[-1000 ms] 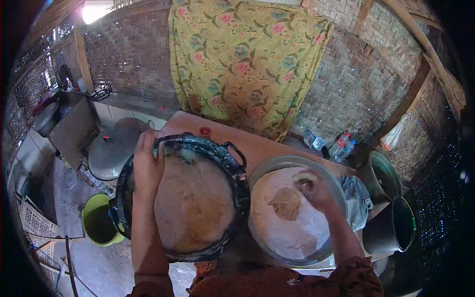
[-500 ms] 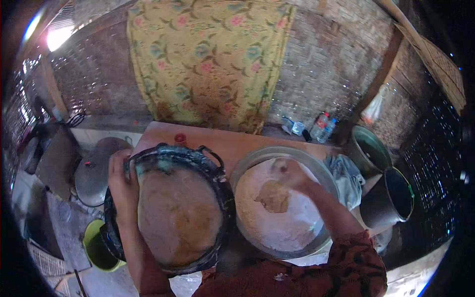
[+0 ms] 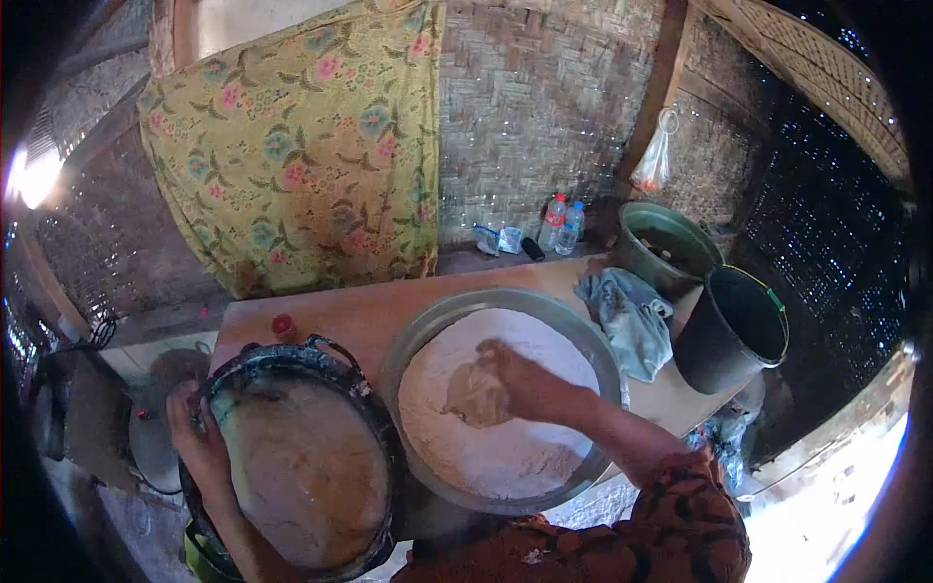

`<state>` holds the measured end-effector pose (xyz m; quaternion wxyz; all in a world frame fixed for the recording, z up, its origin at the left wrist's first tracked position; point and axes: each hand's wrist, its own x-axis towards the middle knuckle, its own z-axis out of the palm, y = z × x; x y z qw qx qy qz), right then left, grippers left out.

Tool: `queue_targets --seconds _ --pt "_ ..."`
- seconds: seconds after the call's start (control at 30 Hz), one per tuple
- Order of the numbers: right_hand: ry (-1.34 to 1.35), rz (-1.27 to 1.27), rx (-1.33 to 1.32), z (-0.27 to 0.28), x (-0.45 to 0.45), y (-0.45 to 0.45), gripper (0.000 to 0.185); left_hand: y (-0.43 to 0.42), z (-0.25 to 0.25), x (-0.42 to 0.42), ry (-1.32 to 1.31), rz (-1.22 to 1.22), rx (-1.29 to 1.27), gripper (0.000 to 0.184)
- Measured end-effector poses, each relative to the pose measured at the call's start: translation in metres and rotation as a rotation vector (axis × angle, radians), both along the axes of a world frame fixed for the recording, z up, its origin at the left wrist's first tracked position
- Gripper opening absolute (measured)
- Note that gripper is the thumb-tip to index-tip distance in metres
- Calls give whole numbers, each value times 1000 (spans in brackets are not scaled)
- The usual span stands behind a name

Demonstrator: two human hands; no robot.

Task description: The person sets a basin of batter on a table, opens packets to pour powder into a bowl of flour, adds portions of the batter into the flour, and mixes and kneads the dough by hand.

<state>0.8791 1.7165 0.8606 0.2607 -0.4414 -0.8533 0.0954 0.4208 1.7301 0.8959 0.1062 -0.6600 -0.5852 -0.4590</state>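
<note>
The brown clump (image 3: 470, 396) lies mid-frame in the basin (image 3: 610, 379), against or just beside the nearer right hand (image 3: 522, 379), whose grip cannot be told, while the left hand (image 3: 197, 434) grasps the black pan (image 3: 394, 466), lower left.

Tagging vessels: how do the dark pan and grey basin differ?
Contents: the dark pan holds a wet-looking brownish mix; the grey basin holds pale powder with a brown clump.
Rim: the pan's is blackened; the basin's is grey.
Handles: the pan shows a loop handle; the basin shows none.
Both are round and open-topped.
</note>
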Motion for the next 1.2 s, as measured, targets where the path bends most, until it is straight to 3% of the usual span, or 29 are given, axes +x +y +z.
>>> queue_targets --seconds 0.07,0.13,0.2,0.27,0.33,0.4,0.43,0.53,0.6,0.67,0.7,0.77,0.83,0.9,1.03,1.1,1.2 --pt "92 -97 53 46 -6 -5 26 2 -8 -6 8 42 -40 21" --pt "178 -172 -15 24 -6 -1 27 8 -12 -8 8 51 -59 21" --pt "147 2 -235 -24 1 4 26 7 -11 -7 95 7 49 22" --pt "41 -22 -251 -31 4 -5 30 6 -5 -3 -18 41 -18 25" --pt "-80 -29 -266 -20 9 1 33 8 -15 -13 54 73 -12 25" --pt "142 -122 -84 20 -2 -8 29 8 -15 -10 24 98 -63 26" --pt "145 -120 -90 8 0 -6 29 7 -14 -10 -12 129 -106 26" --pt "-33 -22 -317 -36 14 7 32 6 -16 -13 -66 75 -77 25" --pt "-674 -10 -333 -43 12 21 36 14 -21 -17 -108 -8 60 24" --pt "410 -210 -900 10 -9 39 37 4 -8 -17 -27 37 95 24" --pt "153 -24 -533 35 -24 46 35 6 -10 -22 -39 62 92 24" --pt "-108 224 -167 78 -65 59 31 3 -5 -24 -39 74 170 23" --pt "-161 327 -187 96 -118 79 28 0 -2 -32 -66 152 165 23" --pt "-277 529 -377 99 -178 89 27 -6 0 -35 -66 184 151 21" --pt "-566 703 -298 18 -289 146 41 0 -10 -50 -108 227 163 20" --pt "-690 731 -173 -37 -332 187 39 1 -12 -51 -87 234 104 21" --pt "-878 739 -29 -65 -364 204 36 0 -12 -54 -80 233 102 20"
